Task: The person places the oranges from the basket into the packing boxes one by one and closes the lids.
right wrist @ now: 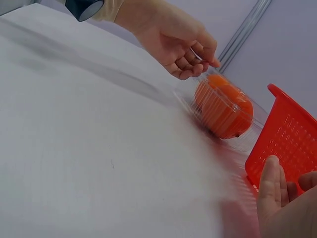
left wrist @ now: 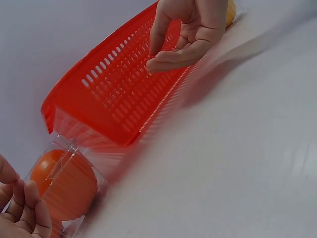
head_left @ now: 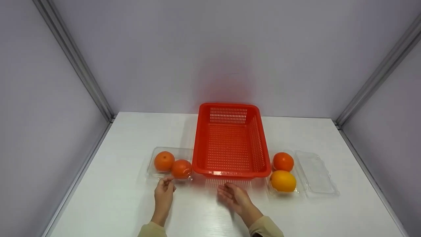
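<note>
In the head view my left hand (head_left: 164,194) is at the front edge of a clear plastic box (head_left: 180,152) holding two round orange fruits (head_left: 164,161). Its fingers are loosely curled, and the right wrist view puts the fingertips close by the box's lid; no held thing shows in them. My right hand (head_left: 237,199) hovers in front of a red perforated basket (head_left: 199,138), palm inward, fingers relaxed, nothing held. Nothing lies inside the basket. The box on the left looks covered by its lid, with the fruits (right wrist: 225,111) seen through the plastic.
Right of the basket stands a second clear box (head_left: 297,177), its lid (head_left: 316,172) folded out flat to the right. An orange fruit (head_left: 283,161) and a yellow-orange fruit (head_left: 283,181) sit in it. Pale walls (head_left: 227,49) enclose the white table (head_left: 108,197) at the back and sides.
</note>
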Demonstrator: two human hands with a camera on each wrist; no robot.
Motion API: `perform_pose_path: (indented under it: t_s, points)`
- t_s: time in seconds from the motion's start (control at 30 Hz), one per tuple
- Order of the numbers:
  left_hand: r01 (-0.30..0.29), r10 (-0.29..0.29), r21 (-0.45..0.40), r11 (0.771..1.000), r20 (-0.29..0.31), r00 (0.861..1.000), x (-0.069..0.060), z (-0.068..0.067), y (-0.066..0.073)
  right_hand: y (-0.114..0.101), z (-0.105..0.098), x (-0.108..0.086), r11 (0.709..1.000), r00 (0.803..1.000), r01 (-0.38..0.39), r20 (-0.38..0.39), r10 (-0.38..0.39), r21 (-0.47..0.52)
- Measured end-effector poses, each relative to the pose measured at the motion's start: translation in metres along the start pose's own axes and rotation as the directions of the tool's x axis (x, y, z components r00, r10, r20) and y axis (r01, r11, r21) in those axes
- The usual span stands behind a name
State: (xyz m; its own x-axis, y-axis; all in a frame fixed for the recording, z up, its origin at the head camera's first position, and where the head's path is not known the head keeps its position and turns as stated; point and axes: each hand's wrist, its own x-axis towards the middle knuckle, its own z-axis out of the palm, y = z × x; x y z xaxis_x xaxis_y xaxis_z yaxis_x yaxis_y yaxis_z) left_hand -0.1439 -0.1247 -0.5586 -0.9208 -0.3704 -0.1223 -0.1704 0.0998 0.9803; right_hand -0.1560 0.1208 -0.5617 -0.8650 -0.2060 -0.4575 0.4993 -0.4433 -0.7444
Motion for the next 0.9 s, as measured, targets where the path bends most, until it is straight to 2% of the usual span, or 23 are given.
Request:
perform_pose_path:
  t_s: [0.2, 0.33, 0.47, 0.53, 0.6, 0.67, 0.8, 0.9]
  points:
    - [-0.001, 0.000, 0.021, 1.000, 0.066, 0.998, -0.003, 0.009, -0.003, -0.005, -0.012, -0.003, 0.999, 1.000, 0.000, -0.020, 0.000, 0.044]
    - [0.002, -0.007, 0.041, 0.999, 0.127, 0.992, -0.006, 0.013, -0.004, -0.006, -0.018, -0.007, 0.999, 0.998, -0.013, -0.060, 0.016, 0.044]
    - [0.015, -0.024, 0.052, 0.999, 0.186, 0.982, -0.008, 0.017, -0.006, -0.005, -0.021, -0.010, 0.999, 0.990, -0.013, -0.140, 0.008, -0.038]
    - [0.014, -0.024, 0.050, 0.999, 0.206, 0.978, -0.008, 0.019, -0.006, -0.006, -0.023, -0.012, 0.992, 0.981, 0.018, -0.189, -0.041, -0.122]
    - [0.007, -0.019, 0.054, 0.999, 0.222, 0.975, -0.008, 0.020, -0.006, -0.007, -0.024, -0.014, 0.974, 0.965, 0.061, -0.237, -0.114, -0.219]
    - [0.002, -0.015, 0.058, 0.998, 0.234, 0.972, -0.009, 0.022, -0.005, -0.009, -0.025, -0.016, 0.943, 0.944, 0.100, -0.270, -0.191, -0.317]
    - [-0.006, -0.010, 0.059, 0.998, 0.256, 0.967, -0.010, 0.025, -0.005, -0.015, -0.026, -0.021, 0.866, 0.908, 0.145, -0.283, -0.308, -0.479]
    - [-0.007, -0.012, 0.068, 0.998, 0.277, 0.961, -0.010, 0.030, -0.005, -0.020, -0.029, -0.025, 0.797, 0.883, 0.176, -0.265, -0.387, -0.578]
